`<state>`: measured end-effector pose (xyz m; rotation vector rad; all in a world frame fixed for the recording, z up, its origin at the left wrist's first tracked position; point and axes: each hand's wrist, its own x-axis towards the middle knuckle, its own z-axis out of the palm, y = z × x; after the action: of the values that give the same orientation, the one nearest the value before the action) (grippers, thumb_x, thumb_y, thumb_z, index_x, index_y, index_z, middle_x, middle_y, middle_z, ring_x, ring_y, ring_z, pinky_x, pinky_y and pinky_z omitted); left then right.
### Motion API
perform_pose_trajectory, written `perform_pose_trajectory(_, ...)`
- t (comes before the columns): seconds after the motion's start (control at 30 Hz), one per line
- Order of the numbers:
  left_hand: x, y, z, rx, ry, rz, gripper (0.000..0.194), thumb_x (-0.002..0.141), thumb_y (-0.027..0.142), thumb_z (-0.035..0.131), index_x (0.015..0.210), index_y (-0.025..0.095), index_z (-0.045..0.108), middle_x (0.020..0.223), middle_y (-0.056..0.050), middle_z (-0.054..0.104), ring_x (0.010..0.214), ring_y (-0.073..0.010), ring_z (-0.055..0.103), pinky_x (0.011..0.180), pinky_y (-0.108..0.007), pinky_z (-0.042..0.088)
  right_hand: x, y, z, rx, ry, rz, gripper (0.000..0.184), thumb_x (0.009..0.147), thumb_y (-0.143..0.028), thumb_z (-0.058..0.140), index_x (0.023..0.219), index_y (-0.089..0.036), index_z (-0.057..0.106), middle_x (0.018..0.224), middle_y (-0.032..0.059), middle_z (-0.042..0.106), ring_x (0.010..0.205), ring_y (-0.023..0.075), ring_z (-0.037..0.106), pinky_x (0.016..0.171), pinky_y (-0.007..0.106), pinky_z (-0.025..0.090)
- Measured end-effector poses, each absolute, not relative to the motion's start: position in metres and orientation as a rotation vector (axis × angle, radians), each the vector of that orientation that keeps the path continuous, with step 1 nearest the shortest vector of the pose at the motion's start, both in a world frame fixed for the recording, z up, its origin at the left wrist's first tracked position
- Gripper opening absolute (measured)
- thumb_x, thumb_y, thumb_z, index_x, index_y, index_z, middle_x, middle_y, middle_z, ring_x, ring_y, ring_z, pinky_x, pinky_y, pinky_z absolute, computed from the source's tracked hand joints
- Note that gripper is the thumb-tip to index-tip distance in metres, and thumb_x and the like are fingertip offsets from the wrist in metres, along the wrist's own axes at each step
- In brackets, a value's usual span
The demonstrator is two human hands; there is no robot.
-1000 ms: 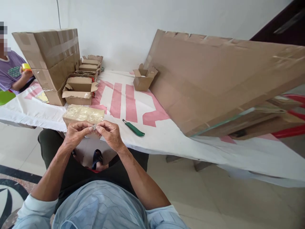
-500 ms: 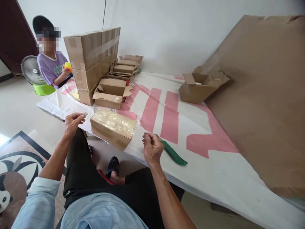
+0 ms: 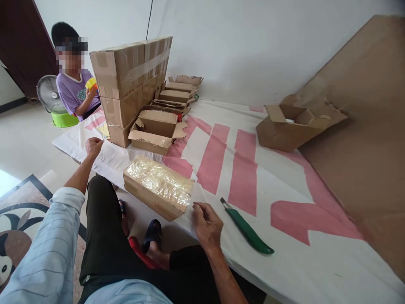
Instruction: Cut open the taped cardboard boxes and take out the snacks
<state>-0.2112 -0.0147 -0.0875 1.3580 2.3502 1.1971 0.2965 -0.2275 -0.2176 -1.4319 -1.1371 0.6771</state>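
A small cardboard box (image 3: 155,201) lies at the table's front edge, its top covered with shiny clear plastic or tape. My right hand (image 3: 209,223) is beside the box's right corner, thumb and fingers pinched together. Whatever that pinch holds is too small to make out. Beyond the box's left end, over the table's left part, my left hand (image 3: 94,146) is closed with its fingertips pressed together. A tiny bit shows at those fingertips, its kind unclear. To the right of my right hand lies a green-handled knife (image 3: 248,230).
Taped cartons (image 3: 129,71) are stacked at the left, with an open box (image 3: 152,137) before them and several more behind. Another open box (image 3: 284,131) stands by a large cardboard sheet (image 3: 363,126) on the right. A person (image 3: 74,90) in purple holds a yellow object (image 3: 91,82).
My left hand has moved farther from the box, toward the stacked cartons. My right hand has come closer to the box's right corner and away from the knife. The view has shifted slightly.
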Motion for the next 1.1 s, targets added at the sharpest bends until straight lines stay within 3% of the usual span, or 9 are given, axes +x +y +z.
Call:
perform_pose_trajectory(0.13,-0.213,0.026,-0.091,1.37,2.474,1.08,0.012,0.091,0.024,0.074,0.094,0.022,0.085,0.112,-0.015,0.088,0.119,-0.0364,0.077,0.105,-0.046,0.057,0.3,-0.23,-0.22,-1.469,-1.127,0.703,0.051,0.094,-0.073,0.074,0.093,-0.023,0.084,0.096,0.0101,0.085,0.094,0.0304,0.077,0.086,0.041,0.062)
perform_pose_trajectory(0.27,-0.212,0.051,-0.098,1.416,2.477,0.993,0.014,0.09,0.019,0.074,0.096,0.024,0.086,0.128,-0.016,0.086,0.13,-0.0381,0.072,0.112,-0.047,0.054,0.303,-0.232,-0.224,-1.488,-1.15,0.728,0.052,0.096,-0.074,0.074,0.094,-0.023,0.082,0.095,0.0091,0.084,0.092,0.0297,0.077,0.085,0.041,0.062)
perform_pose_trajectory(0.5,-0.211,0.07,-0.109,1.455,2.312,1.039,0.007,0.077,0.018,0.075,0.079,0.021,0.081,0.102,-0.016,0.085,0.114,-0.0358,0.073,0.093,-0.039,0.052,0.304,-0.235,-0.222,-1.51,-1.193,0.693,0.057,0.1,-0.078,0.072,0.093,-0.023,0.083,0.09,0.0075,0.083,0.086,0.0292,0.076,0.079,0.039,0.062)
perform_pose_trajectory(0.73,-0.21,0.057,-0.109,1.352,2.008,1.154,0.005,0.07,0.024,0.074,0.071,0.019,0.076,0.069,-0.005,0.071,0.074,-0.0207,0.066,0.068,-0.029,0.05,0.302,-0.235,-0.218,-1.511,-1.211,0.675,0.06,0.1,-0.082,0.071,0.093,-0.023,0.084,0.09,0.0083,0.084,0.085,0.0297,0.076,0.077,0.039,0.061)
perform_pose_trajectory(0.87,-0.21,0.05,-0.103,1.281,1.897,1.164,0.006,0.064,0.019,0.076,0.068,0.019,0.072,0.067,-0.005,0.07,0.067,-0.0175,0.063,0.063,-0.028,0.05,0.301,-0.235,-0.219,-1.505,-1.205,0.697,0.059,0.101,-0.08,0.071,0.094,-0.023,0.083,0.091,0.0081,0.083,0.086,0.0295,0.076,0.08,0.04,0.061)
perform_pose_trajectory(1.1,-0.212,0.037,-0.094,1.211,1.819,1.156,0.029,0.054,0.018,0.084,0.083,0.017,0.082,0.08,-0.005,0.077,0.071,-0.0169,0.066,0.068,-0.03,0.057,0.301,-0.233,-0.224,-1.5,-1.211,0.686,0.057,0.101,-0.079,0.071,0.094,-0.023,0.082,0.09,0.008,0.082,0.085,0.029,0.075,0.079,0.04,0.061)
